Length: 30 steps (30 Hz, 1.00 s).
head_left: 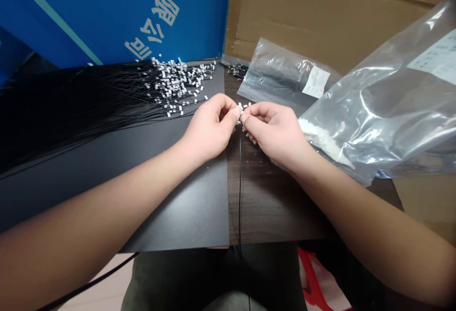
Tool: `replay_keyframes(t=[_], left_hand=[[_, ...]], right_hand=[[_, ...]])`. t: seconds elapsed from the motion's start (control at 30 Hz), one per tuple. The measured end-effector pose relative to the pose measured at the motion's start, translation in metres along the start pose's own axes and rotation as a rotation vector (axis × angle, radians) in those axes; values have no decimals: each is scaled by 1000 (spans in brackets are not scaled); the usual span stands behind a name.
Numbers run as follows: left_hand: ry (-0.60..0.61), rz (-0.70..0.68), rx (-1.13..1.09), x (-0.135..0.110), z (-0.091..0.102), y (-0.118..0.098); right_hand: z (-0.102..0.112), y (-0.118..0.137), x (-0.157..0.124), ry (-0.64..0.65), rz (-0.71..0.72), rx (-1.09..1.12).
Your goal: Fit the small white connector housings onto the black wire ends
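Observation:
My left hand [210, 128] and my right hand [272, 128] meet fingertip to fingertip above the dark table. Both are closed in a pinch around small white clips [242, 107] at the end of a thin black cable [240, 183]. The cable hangs straight down from my fingers over the table edge toward my lap. To the left lies a big fan of black cables [71, 102] with white clips [174, 85] on their ends, spread on a black sheet [171, 197].
A large clear plastic bag [384, 107] holding small white parts lies at the right. A smaller bag of black cables [285, 76] with a white label sits behind my hands. A blue printed box [107, 12] and brown cardboard [320, 12] stand at the back.

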<state>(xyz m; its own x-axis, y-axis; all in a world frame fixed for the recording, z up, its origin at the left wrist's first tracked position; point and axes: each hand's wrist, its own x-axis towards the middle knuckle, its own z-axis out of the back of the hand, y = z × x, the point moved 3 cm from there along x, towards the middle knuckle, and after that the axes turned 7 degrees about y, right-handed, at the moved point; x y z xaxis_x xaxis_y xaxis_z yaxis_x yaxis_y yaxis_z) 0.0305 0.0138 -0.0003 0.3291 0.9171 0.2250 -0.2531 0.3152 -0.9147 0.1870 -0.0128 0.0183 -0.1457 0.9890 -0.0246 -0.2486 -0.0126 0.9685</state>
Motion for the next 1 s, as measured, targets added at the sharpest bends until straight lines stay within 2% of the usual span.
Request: replay_keyframes(t=[0.33,1.0], left_hand=[[15,75,-115,1,1,2],[27,75,-142,0,-1,0]], right_hand=[[2,-1,1,26,-21,3],[3,-3,1,27,-33,13]])
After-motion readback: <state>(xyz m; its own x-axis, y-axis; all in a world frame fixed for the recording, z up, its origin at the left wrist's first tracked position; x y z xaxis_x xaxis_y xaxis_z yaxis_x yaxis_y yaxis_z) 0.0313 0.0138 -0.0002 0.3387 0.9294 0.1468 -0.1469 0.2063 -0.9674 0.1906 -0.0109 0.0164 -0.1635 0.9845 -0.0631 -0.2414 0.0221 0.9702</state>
